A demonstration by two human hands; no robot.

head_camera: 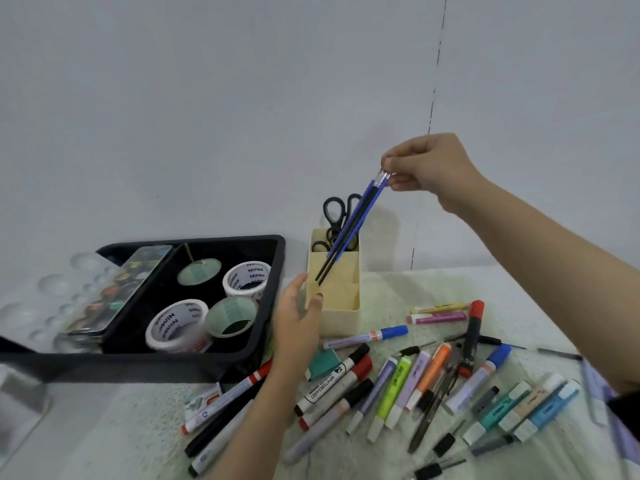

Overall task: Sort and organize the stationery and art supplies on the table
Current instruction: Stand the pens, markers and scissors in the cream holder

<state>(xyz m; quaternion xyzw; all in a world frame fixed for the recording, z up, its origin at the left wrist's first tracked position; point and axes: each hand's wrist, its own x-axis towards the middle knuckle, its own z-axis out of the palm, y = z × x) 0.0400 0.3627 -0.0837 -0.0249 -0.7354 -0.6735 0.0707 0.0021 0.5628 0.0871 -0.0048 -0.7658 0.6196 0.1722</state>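
The bundle of thin paintbrushes [353, 230], blue and black handled, hangs slanted from my right hand [429, 168], which pinches them together at the metal ferrule end between thumb and fingertips. That hand is high above the desk [398, 289], up and to the right of the cream organiser box [341, 317]. The handles run down and to the left from it, so the handle tips sit inside the box close to its left wall, in front of the rear compartment. That rear compartment holds black scissors [334, 209], handles up.

My left hand [298, 320] is against the left side of the box, fingers fairly straight along the wall, thumb tip at the rim; it grips nothing.

Just left of the box a black tray [263, 327] carries rolls of tape [176, 323] and a paint palette [117, 292]. In front of the box, whiteboard markers [332, 382], pastel highlighters [394, 389] and pens lie scattered across the desk.
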